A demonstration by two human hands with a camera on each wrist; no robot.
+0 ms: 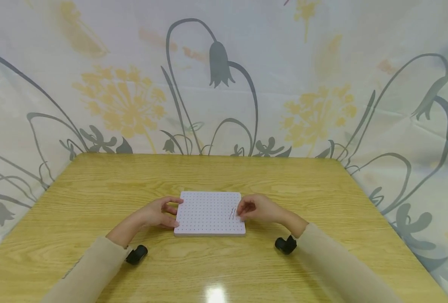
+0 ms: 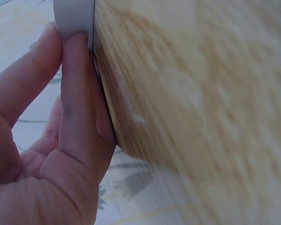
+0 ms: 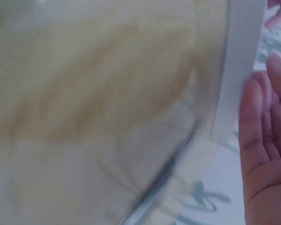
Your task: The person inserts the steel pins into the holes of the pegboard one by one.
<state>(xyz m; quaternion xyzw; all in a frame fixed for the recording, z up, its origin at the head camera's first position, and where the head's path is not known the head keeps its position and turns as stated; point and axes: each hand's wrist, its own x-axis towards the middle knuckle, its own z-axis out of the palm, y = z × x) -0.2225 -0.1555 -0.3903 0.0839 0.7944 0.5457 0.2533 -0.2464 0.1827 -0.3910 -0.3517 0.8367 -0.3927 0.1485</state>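
A white board (image 1: pixel 208 213) printed with a grid of small dots lies flat on the wooden table. My left hand (image 1: pixel 159 212) rests against its left edge, fingers spread and fairly straight; in the left wrist view, fingertips (image 2: pixel 76 40) touch the board's pale side (image 2: pixel 74 18). At the right edge, my right hand (image 1: pixel 259 208) has its thumb and finger brought close together over the surface. Beside those fingertips are thin dark sticks (image 1: pixel 231 213). Whether the right fingers hold one is too small to tell. In the right wrist view, the right hand (image 3: pixel 267 140) lies along the board's side (image 3: pixel 243 56).
The wooden table (image 1: pixel 208 267) extends around the board. Behind it hangs a pale cloth (image 1: pixel 277 50) with grey and yellow flowers. A small black wrist camera (image 1: pixel 136 255) sits by the left sleeve, another black camera (image 1: pixel 285 245) by the right sleeve.
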